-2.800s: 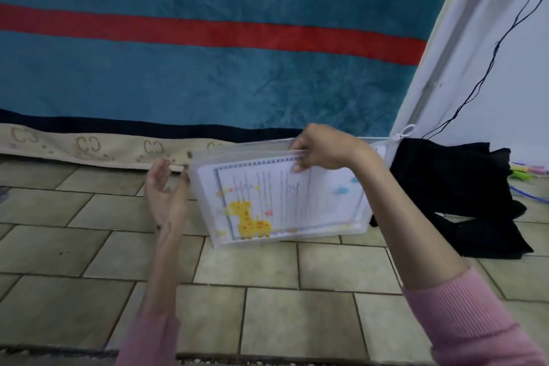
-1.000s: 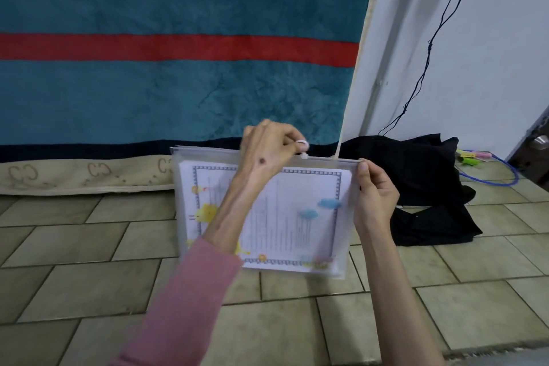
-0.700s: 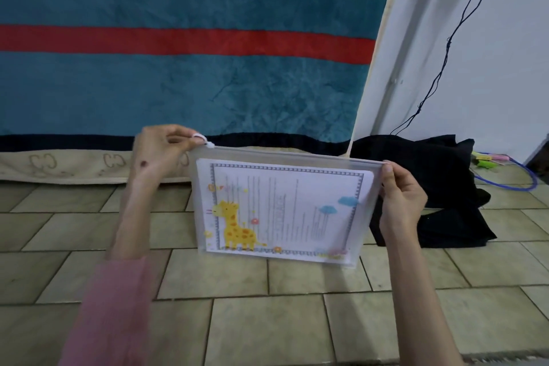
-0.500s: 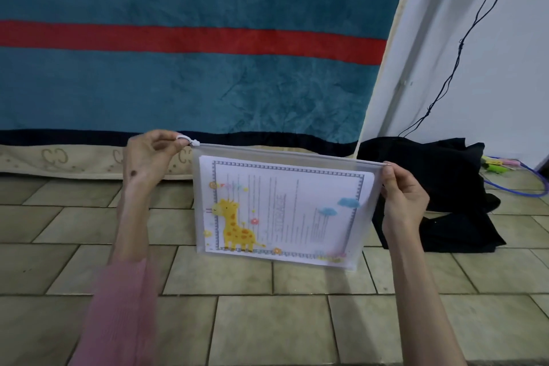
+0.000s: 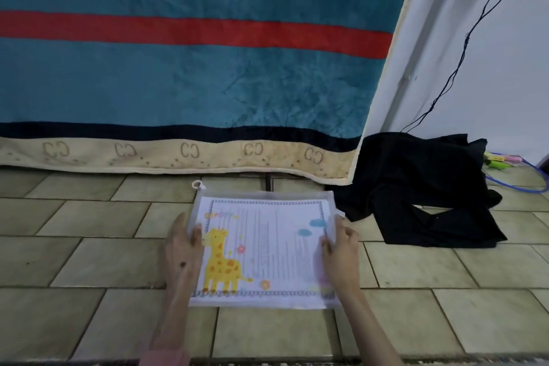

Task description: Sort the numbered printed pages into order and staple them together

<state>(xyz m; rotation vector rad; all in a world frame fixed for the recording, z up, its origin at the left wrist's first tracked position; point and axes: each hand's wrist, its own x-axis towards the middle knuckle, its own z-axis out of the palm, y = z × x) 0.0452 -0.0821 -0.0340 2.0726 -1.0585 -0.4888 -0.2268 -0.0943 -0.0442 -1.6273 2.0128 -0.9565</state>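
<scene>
Now the pouch [image 5: 264,249] with the pages [image 5: 267,246] lies flat on the tiles [image 5: 89,261] at the lower centre of the frame; the left hand [image 5: 182,252] grips its left edge, the right hand [image 5: 341,249] pinches its right edge, probably to steady it; the zip pull [image 5: 198,185] sits at its upper left corner, so the pages can likely come out next.

Clear zip pouch [image 5: 264,249] of pages on tiled floor [image 5: 89,261], left hand [image 5: 182,249], right hand [image 5: 341,249] gripping sides
</scene>
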